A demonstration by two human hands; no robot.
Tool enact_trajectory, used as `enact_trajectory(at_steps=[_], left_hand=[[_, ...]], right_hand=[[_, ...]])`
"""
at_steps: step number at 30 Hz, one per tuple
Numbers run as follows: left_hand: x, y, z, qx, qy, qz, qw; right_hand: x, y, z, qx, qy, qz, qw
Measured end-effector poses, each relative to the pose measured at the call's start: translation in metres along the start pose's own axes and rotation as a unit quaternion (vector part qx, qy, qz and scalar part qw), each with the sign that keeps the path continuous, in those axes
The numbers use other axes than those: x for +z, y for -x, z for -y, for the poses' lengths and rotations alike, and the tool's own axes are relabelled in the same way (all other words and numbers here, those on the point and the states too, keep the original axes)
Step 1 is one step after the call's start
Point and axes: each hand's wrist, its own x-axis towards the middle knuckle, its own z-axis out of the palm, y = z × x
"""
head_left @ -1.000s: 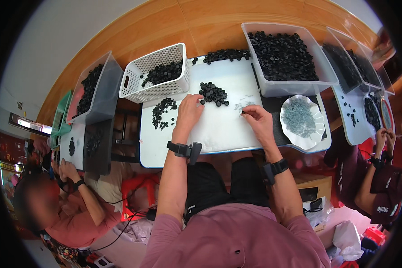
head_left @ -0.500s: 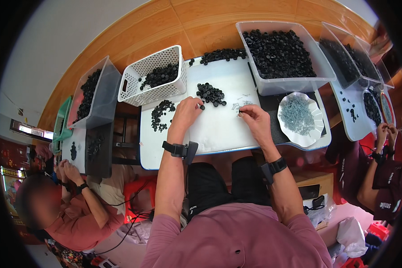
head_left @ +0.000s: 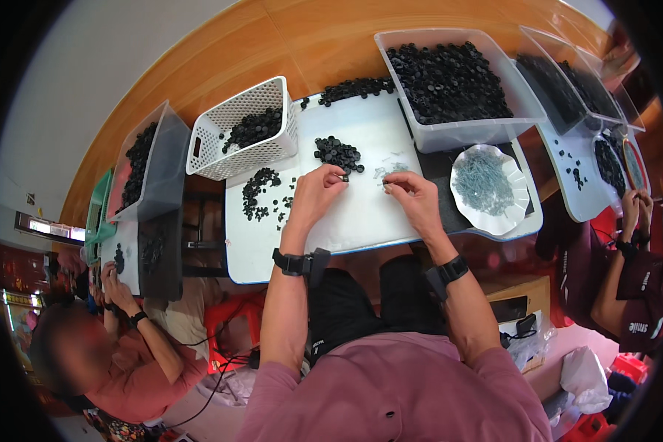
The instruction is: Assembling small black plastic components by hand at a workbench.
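Note:
Over the middle of the white tabletop [head_left: 346, 225], my left hand [head_left: 318, 195] is closed in a pinch on a small black round cap [head_left: 345, 177]. A heap of black round caps [head_left: 339, 153] lies just beyond its fingertips. My right hand [head_left: 414, 197] is also closed, thumb and fingers pinching a tiny dark piece whose kind is too small to make out. The two hands are apart, fingertips facing each other. Beside the right fingertips lies a small scatter of thin pale metal pins or screws [head_left: 395, 168]. Smaller black parts [head_left: 258, 193] are spread left of my left hand.
A white scalloped dish [head_left: 519, 193] of thin metal pieces sits at right on a dark mat [head_left: 438, 166]. Behind stand a white perforated basket [head_left: 276, 151] and a clear bin [head_left: 464, 134], both holding black parts. Co-workers sit at left [head_left: 136, 353] and right [head_left: 604, 287].
My left hand has moved right, toward the heap of caps, still pinching the black cap. The right hand has shifted slightly left, so the fingertips are closer together. The whole view has shifted slightly.

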Motion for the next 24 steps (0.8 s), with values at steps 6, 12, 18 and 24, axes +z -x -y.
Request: enact_trajectory(at_steps=[6,12,18,24], left_hand=[[0.051,0.020,-0.004,-0.058,0.385,0.054,0.919],[0.066,0.027,-0.003,-0.043,0.388,0.043,0.919],[0.068,0.028,0.000,-0.047,0.382,0.037,0.922],[0.066,0.027,-0.003,-0.039,0.345,0.026,0.938]], right_hand=[[0.001,-0.001,0.006,-0.058,0.029,0.003,0.998],[0.000,-0.001,0.011,-0.094,0.073,0.029,0.992],[0.003,-0.001,0.009,-0.128,0.098,0.039,0.986],[0.004,-0.002,0.009,-0.141,0.111,0.050,0.983]])
